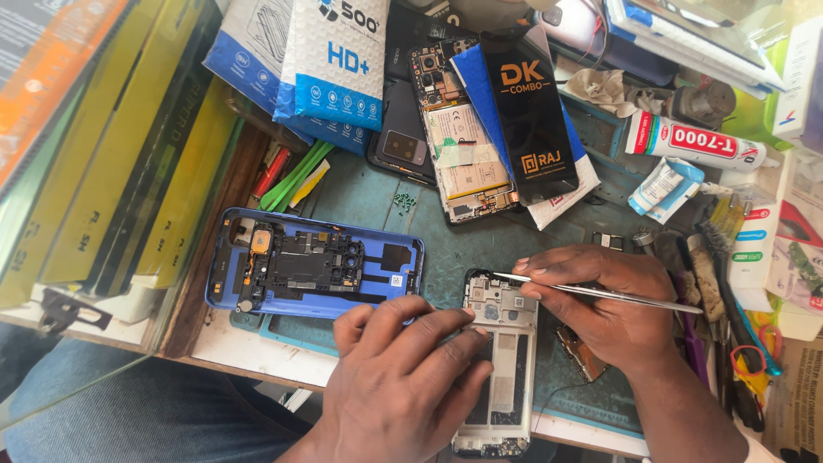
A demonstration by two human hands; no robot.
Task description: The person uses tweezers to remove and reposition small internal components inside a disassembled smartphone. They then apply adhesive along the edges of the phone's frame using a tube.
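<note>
My left hand (403, 377) lies flat over a white phone frame (506, 343) on the green work mat (454, 249), pressing it down with the fingers. My right hand (600, 300) grips thin metal tweezers (600, 292), whose tips touch the top edge of that frame. A blue phone back housing (313, 266) with black inner parts lies face up just left of my left hand.
An opened phone showing its battery (463, 146) lies at the back with a black flat package (527, 111) over it. White and blue pouches (317, 64), a glue tube (694, 141), brushes and hand tools (729, 283) crowd the right. Yellow packets (129, 171) stand left.
</note>
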